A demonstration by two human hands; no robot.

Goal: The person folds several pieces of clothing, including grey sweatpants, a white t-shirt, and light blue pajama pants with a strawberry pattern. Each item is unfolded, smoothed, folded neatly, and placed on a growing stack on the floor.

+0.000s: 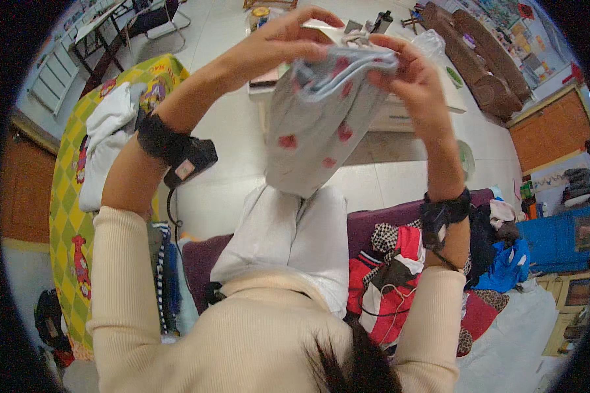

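Note:
A light grey cloth garment [314, 132] with red printed patches hangs in front of me above my lap, its open top edge uppermost. At the upper left of that edge, my left hand [295, 42] has its thumb against the cloth, with the index finger stretched out away from it. The top right corner is pinched between the thumb and fingers of my right hand [413, 73]. Motion blurs the cloth and fingers somewhat. Below the garment's lower end are my white trousers [280, 231].
Behind the garment stands a white table [452, 98] with small items. A yellow-green patterned cover [73, 206] to the left bears folded white clothes [110, 132]. Mixed clothes [393, 280] lie on the purple seat [368, 218] at my right. A cable [173, 211] hangs from my left arm's device.

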